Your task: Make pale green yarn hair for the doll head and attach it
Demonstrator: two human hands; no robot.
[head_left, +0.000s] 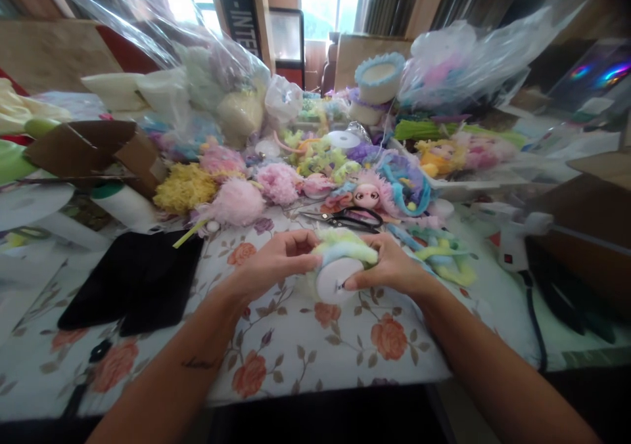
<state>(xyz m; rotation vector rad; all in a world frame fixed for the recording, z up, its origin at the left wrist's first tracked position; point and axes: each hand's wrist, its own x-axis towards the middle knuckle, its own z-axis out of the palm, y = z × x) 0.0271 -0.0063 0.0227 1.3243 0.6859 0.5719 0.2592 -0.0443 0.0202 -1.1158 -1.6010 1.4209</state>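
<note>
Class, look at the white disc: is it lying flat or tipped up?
Tipped up: the white disc shows its round face to the camera, and the right hand has its thumb on it.

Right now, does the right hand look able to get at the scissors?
Probably yes: the scissors lie just beyond the right hand, with nothing seen on top. It grips the white disc, though, so it would likely have to let go first.

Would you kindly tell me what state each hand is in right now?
Left hand: closed, pinching the fuzzy yellow-blue piece at its edge.
Right hand: closed on the white disc and that same piece, thumb on the disc.
</note>
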